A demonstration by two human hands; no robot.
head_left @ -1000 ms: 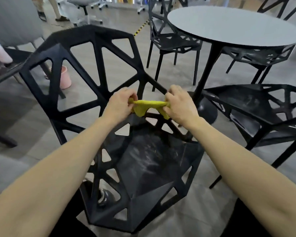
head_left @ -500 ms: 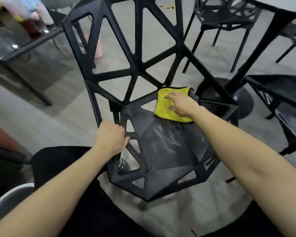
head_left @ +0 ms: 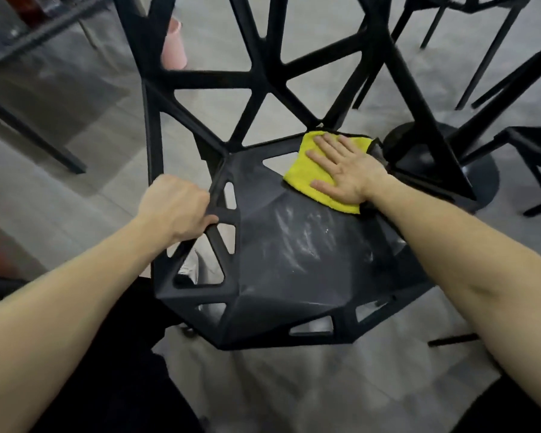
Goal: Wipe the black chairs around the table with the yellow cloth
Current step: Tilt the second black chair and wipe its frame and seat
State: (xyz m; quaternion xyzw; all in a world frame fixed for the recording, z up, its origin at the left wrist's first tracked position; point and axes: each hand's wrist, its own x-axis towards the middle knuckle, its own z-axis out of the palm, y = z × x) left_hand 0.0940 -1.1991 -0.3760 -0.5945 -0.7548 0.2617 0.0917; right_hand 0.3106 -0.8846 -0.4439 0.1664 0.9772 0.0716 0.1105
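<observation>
Right hand (head_left: pixel 347 173) presses flat, fingers spread, on the yellow cloth (head_left: pixel 303 176); left hand (head_left: pixel 177 210) grips the dusty black chair (head_left: pixel 294 260) frame

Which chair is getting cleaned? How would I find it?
Look at the middle of the picture, nearest the person: the big black chair with triangle holes. The left hand grips its side bar, and the right hand presses a yellow cloth flat at the back of the seat. Only this chair shows whitish dusty smears.
</observation>
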